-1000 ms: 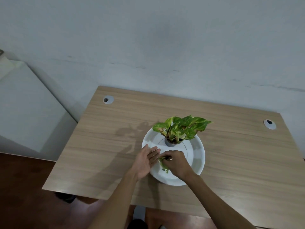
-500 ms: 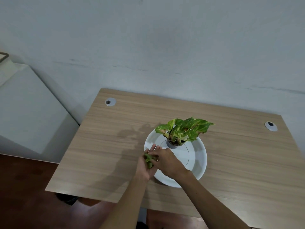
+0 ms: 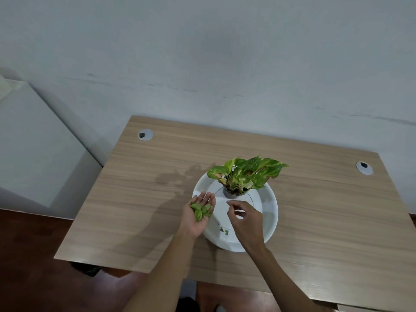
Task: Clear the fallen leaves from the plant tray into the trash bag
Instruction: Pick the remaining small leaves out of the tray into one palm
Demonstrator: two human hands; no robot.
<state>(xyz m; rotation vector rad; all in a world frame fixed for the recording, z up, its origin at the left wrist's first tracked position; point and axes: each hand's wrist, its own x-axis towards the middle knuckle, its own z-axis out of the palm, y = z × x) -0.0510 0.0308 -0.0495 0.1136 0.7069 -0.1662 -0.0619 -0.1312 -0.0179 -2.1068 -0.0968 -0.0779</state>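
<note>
White and round, the plant tray (image 3: 269, 212) sits on the wooden tabletop (image 3: 139, 199) with a small potted plant (image 3: 244, 174) standing toward its far side. The left hand (image 3: 199, 213) is held palm up at the tray's left rim, its fingers (image 3: 208, 197) flat and close together, cradling a small heap of green fallen leaves (image 3: 201, 210) in the palm. The right hand (image 3: 245, 219) hovers over the middle of the tray, its fingers (image 3: 231, 202) loosely curled with thumb and forefinger drawn toward each other; nothing shows between them, so it looks empty.

A fair part of the gathering seems done, judging by the handful already collected. It is not finished, though: a few small leaf scraps (image 3: 224, 230) lie on the tray's near side, just beside the right wrist. More could be hidden under the right hand or beneath the plant's foliage; that cannot be told from this view.

The second half of the job has not begun. No trash bag appears anywhere in view, so the collected leaves have yet to be carried off and dropped in. The likely next step is picking up the remaining scraps and adding them to the open palm, which must stay level or the loose pile could slide off.
</note>
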